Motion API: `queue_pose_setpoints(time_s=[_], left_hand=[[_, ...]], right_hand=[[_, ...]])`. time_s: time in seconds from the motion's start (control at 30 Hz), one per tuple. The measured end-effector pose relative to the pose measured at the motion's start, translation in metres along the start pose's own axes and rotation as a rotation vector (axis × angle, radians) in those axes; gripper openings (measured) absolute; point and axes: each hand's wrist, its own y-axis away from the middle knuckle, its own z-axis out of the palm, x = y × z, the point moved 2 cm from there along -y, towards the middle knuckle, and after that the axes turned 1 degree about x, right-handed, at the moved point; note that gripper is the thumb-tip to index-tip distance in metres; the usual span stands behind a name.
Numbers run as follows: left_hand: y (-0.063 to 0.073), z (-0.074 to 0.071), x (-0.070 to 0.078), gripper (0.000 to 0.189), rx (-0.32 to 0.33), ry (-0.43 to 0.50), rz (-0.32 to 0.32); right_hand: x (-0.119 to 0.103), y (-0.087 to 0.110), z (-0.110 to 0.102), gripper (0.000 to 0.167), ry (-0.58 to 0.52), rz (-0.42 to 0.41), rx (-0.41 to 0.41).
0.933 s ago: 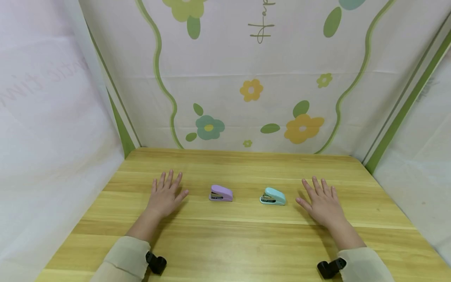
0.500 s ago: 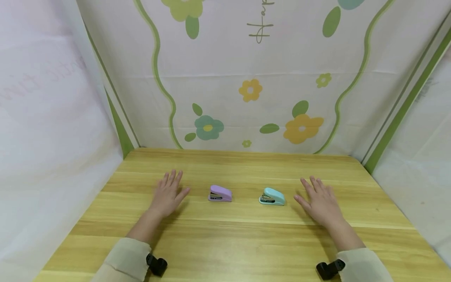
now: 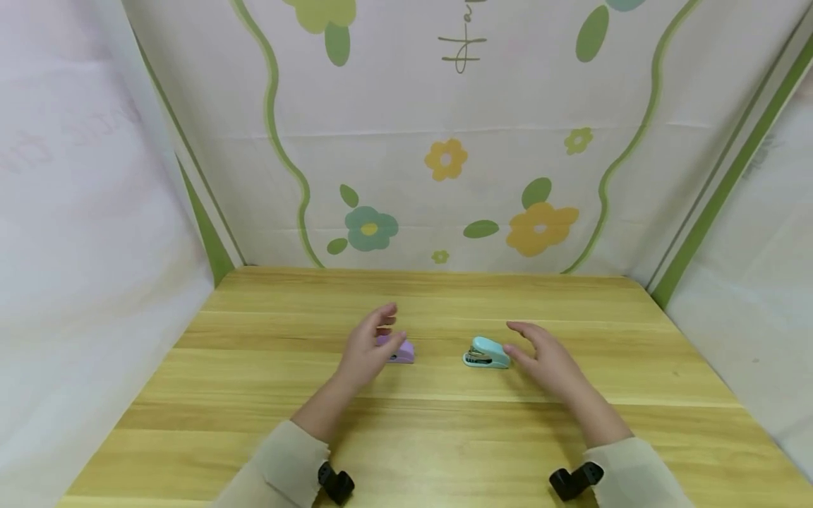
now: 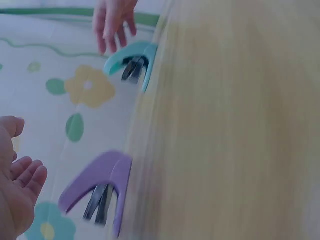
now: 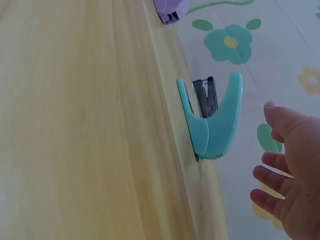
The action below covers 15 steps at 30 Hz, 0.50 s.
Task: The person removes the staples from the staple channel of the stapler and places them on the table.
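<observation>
Two small staplers sit on the wooden table, both with their top arms raised. The purple stapler [image 3: 403, 352] is partly covered in the head view by my left hand [image 3: 370, 347], whose fingers are loosely bent above and beside it. In the left wrist view the purple stapler [image 4: 102, 185] shows whole, with a gap between it and my left hand [image 4: 19, 187]. My right hand [image 3: 546, 358] hovers at the right end of the mint green stapler [image 3: 487, 352], thumb and fingers apart. The right wrist view shows my right hand [image 5: 295, 165] apart from the mint stapler [image 5: 212, 122].
The wooden table [image 3: 419, 437] meets a white cloth backdrop [image 3: 381, 92] printed with flowers at its far edge. White cloth walls rise on the left and right. A black wrist camera [image 3: 335, 483] sits at the left sleeve, another black camera [image 3: 575, 481] at the right.
Both hands have lifted off the table and moved inward, the left to the purple stapler and the right to the mint one. Their spread fingers have bent. The staplers have stayed put.
</observation>
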Motion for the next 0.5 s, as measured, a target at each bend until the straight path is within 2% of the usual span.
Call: queue_pose_setpoints(time_s=[0.27,0.4,0.5], left_hand=[[-0.004,0.052,-0.001,0.052,-0.130,0.040,-0.024],[-0.006,0.074,-0.006,0.053,-0.192,0.072,-0.081],[-0.008,0.087,-0.009,0.053,-0.226,0.054,-0.126]], right_hand=[[-0.015,-0.007,0.009,0.053,-0.043,-0.021,-0.030],[-0.020,-0.011,0.013,0.051,-0.048,-0.032,-0.038],[-0.022,-0.013,0.016,0.052,-0.053,-0.020,-0.057]])
